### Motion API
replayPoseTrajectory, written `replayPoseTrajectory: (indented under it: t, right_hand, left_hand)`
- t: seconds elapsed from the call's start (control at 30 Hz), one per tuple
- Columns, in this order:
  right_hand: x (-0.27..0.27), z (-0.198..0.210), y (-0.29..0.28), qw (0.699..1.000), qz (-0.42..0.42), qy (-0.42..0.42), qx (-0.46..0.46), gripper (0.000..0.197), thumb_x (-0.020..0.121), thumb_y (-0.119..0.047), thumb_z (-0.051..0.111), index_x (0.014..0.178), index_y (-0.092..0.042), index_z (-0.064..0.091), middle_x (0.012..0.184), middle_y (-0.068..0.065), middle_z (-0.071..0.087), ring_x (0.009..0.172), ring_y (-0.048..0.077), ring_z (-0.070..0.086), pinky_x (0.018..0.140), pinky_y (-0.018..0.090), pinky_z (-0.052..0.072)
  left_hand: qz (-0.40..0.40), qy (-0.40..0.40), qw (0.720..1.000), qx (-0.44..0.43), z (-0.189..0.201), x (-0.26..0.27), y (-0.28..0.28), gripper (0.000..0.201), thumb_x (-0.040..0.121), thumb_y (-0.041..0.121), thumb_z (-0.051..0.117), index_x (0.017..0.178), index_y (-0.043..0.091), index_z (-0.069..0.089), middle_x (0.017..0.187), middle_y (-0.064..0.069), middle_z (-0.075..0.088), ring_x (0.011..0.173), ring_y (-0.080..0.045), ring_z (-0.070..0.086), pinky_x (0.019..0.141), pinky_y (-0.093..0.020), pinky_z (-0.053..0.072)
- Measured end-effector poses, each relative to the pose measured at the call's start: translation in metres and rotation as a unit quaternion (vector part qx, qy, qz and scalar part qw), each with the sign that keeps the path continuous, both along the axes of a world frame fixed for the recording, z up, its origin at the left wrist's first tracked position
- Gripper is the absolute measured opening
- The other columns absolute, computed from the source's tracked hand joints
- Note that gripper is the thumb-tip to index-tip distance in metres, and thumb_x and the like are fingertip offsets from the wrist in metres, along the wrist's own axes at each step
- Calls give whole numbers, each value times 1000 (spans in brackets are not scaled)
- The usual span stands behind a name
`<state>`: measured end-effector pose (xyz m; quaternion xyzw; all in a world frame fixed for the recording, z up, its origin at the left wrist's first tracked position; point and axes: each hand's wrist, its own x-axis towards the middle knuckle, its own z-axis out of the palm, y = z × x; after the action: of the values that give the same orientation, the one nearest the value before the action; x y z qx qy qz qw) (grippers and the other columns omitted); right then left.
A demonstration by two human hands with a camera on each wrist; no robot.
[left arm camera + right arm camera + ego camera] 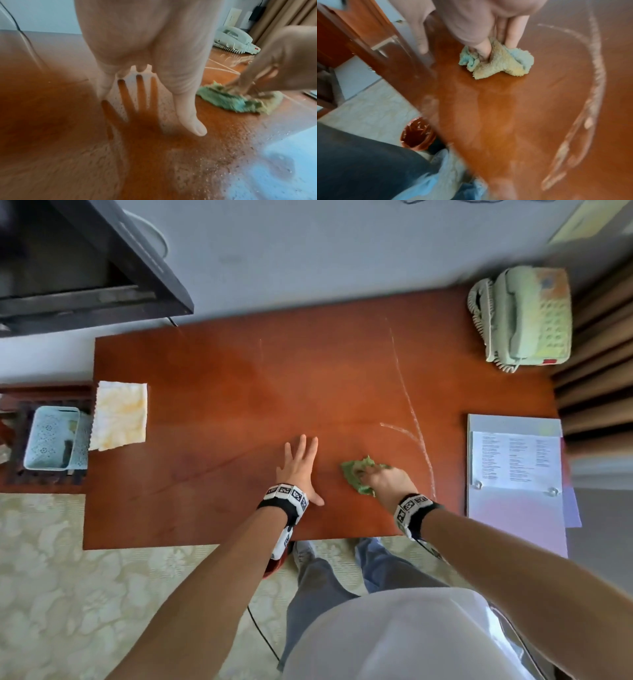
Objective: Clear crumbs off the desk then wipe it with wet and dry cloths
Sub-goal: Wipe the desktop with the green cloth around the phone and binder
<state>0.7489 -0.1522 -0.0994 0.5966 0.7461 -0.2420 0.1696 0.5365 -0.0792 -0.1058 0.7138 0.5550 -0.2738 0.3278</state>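
Note:
My right hand [383, 479] grips a crumpled green cloth [356, 474] and presses it onto the red-brown wooden desk [222, 392] near the front edge, right of centre. In the right wrist view the fingers [513, 35] dig into the bunched cloth [501, 63]. My left hand [299, 463] lies flat on the desk just left of the cloth, fingers straight and spread; the left wrist view shows its thumb [190, 116] and the cloth [240, 100] beside it. Pale curved wet streaks [418, 429] arc across the desk right of the cloth. A folded yellow-white cloth [120, 416] lies at the desk's left edge.
A pale green telephone [527, 316] sits at the back right corner. A clear folder with a printed sheet [513, 463] lies along the right edge. A light blue basket [54, 436] stands on a low stand left of the desk. A red-lined bin [418, 134] sits under the front edge.

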Motion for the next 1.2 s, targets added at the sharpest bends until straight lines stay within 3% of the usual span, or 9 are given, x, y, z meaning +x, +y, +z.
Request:
replayPoseTrajectory:
  t: [0.17,0.37,0.53,0.7,0.77,0.87,1.0,1.13,1.2]
  right_hand:
    - [43,-4,84,997,-54,-15,55,39,92,-8,54,124,-26,64,106,10,70,92,34,69,80,41,57]
    - [67,1,202,984,-106,-43,140,34,85,3,52,113,-11,64,89,22,67,80,44,66,70,44,53]
    - [69,-13,234,979,-115,-40,166,37,83,9,51,115,-6,61,93,24,64,78,45,65,70,47,53]
    - [70,-16,182,982,-73,-3,173,33,84,5,52,112,-9,61,97,19,65,76,41,65,67,46,54]
    - [69,-23,141,987,-22,-1,160,33,86,2,53,116,-9,62,108,17,63,82,39,66,69,47,55]
    - [63,-36,71,987,64,-19,144,38,84,2,55,121,-6,61,125,20,56,101,39,63,75,58,55]
    - [60,-40,-21,976,177,-18,121,48,71,5,72,118,-1,62,122,26,60,105,41,64,55,47,59]
    - [69,-28,-96,970,234,25,62,49,60,-11,87,107,-11,73,116,15,69,100,32,70,53,37,60]
    - [74,-22,-113,968,240,33,58,48,61,-13,87,107,-16,75,114,8,71,99,28,71,56,34,60]
  left_hand:
    - [14,5,1000,-5,-15,7,-5,159,57,35,100,156,36,-25,161,8,-37,152,-38,-24,113,-75,21]
    - [36,-15,999,4,-20,7,-6,160,54,28,101,157,39,-22,162,10,-33,152,-38,-22,110,-78,22]
    - [44,-16,999,2,-22,5,-4,160,54,26,101,157,41,-21,162,12,-33,152,-37,-23,110,-78,22]
    - [45,-11,999,0,-20,4,-4,161,53,28,102,156,42,-21,163,13,-33,153,-36,-23,111,-78,20]
    - [50,-14,999,-1,-19,4,-4,161,53,27,102,156,43,-21,162,13,-33,152,-36,-24,112,-78,17]
    - [43,-4,999,-8,-14,7,-4,161,54,28,101,155,42,-23,161,13,-37,152,-36,-25,113,-77,15]
    - [25,16,1000,-4,-3,18,-9,159,57,30,100,158,33,-22,162,4,-38,152,-38,-24,117,-73,15]
    - [-19,-11,1000,11,5,44,-22,158,56,38,100,159,32,-21,162,2,-37,152,-36,-24,118,-70,12]
    - [-32,-17,999,7,4,59,-27,156,57,38,99,159,33,-19,162,3,-37,152,-36,-24,118,-71,13]
